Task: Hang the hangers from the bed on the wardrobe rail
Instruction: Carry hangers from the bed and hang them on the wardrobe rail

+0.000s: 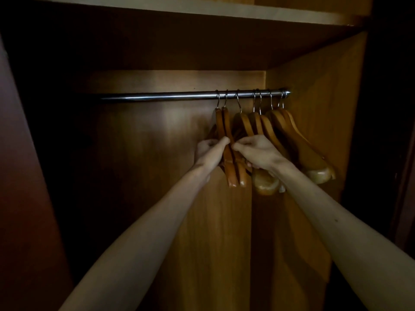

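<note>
Steel gleams along the wardrobe rail [157, 96], whose long left stretch, up and to the left of our fingers, carries nothing that we can see. Moving right, we come to our left hand [210, 151], reaching in with its fingers curled round the left side of the two leftmost hangers [229, 149]; the thumb lies across their near face while the other fingertips are hidden behind the wood. These two wooden hangers hang close together, hooks over the rail straight above our fingers, their lower ends pointing down just below our grasp.

Just right of them, our right hand [258, 152] closes in from the other side, thumb and forefinger pinched near the same pair, the remaining fingers curled under and touching the next hangers along. Whether this hand holds only the pair or also the neighbouring hanger, we cannot tell.

Further right of our fingers, the other hangers [298, 144] hang in a loose bunch up to the rail's end at the wardrobe side panel [318, 108], all with hooks on the rail, tilted at slightly different angles.

We judge the task well advanced: we count about eight hooks seated, and both hands seem to be settling the latest pair. The bed is out of view, so we cannot say whether more hangers wait there.
</note>
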The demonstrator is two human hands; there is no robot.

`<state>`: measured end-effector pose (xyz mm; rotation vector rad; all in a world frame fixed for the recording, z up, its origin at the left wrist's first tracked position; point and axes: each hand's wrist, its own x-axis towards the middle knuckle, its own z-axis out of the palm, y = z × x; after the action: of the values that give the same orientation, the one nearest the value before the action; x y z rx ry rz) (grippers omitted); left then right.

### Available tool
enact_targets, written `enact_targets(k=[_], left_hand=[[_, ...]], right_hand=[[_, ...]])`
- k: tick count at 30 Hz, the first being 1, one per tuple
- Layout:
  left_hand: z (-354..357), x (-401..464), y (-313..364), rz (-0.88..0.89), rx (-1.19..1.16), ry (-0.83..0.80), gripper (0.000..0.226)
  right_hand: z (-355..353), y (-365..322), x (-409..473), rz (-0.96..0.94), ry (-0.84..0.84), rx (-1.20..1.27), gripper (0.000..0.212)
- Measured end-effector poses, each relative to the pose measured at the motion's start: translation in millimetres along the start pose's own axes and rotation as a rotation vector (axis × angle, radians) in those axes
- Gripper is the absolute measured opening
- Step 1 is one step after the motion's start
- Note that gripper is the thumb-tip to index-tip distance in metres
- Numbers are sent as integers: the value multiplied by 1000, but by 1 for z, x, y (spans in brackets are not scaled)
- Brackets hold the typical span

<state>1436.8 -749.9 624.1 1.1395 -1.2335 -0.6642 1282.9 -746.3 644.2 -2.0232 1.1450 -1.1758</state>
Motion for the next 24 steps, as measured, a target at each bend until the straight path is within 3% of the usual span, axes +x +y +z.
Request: enact_targets(k=[3,11,16,19,24], left_hand=[[2,0,-6,-12,7,-16,26],[-1,-26,-25,44,37,43,29],[-17,-86,-73,-17,-6,142,23],[-27,-127,-126,-166,76,4,19],[-31,-216,-241,-473,293,-352,13]], right_hand=[[3,0,0,-49,55,-100,16],[20,14,-29,-141,234,-238,7],[45,33,-101,-158,363,-285,30],[59,59,-149,-84,302,-247,30],[91,137,-229,215,67,-210,21]])
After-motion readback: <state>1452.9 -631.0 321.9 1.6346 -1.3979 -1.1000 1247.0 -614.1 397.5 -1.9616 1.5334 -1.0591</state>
